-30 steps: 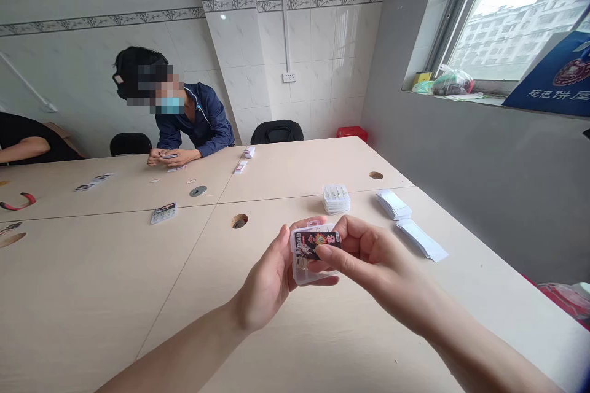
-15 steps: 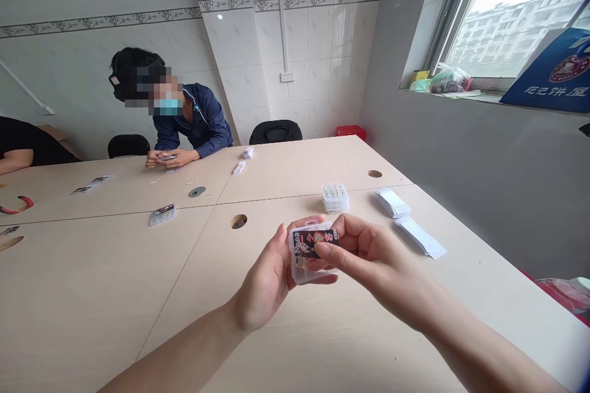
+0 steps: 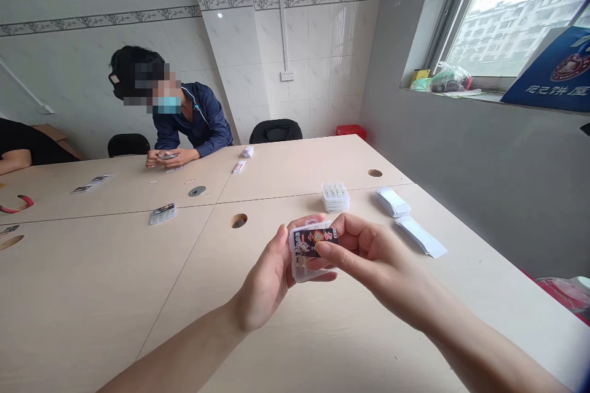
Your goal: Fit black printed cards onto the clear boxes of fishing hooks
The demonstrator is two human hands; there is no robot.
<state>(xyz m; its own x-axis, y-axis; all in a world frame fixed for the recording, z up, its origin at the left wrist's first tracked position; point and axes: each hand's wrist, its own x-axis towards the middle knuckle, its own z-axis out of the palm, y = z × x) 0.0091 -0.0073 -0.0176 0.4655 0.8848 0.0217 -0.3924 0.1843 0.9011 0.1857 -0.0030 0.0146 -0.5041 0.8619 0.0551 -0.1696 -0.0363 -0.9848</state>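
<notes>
A small clear plastic box [image 3: 302,271] rests in my left hand [image 3: 265,279], whose fingers wrap behind it and whose thumb lies along its left edge. Across the upper part of the box lies a black printed card [image 3: 304,242] with red and white lettering. My right hand [image 3: 369,245] pinches that card between thumb and fingers at its right side. Some of the right fingertips pass behind the card and show against the box. Small pieces inside the box are too unclear to name.
A stack of clear boxes [image 3: 335,198] stands beyond my hands. To its right lie two piles of white cards [image 3: 421,237]. Another box with a black card [image 3: 163,214] is at left, near a cable hole [image 3: 238,221]. Across the table [image 3: 221,344] a masked person [image 3: 193,116] handles something small.
Almost nothing differs. Both hands keep the same hold on the box and card, and the card's face catches the light slightly differently.
</notes>
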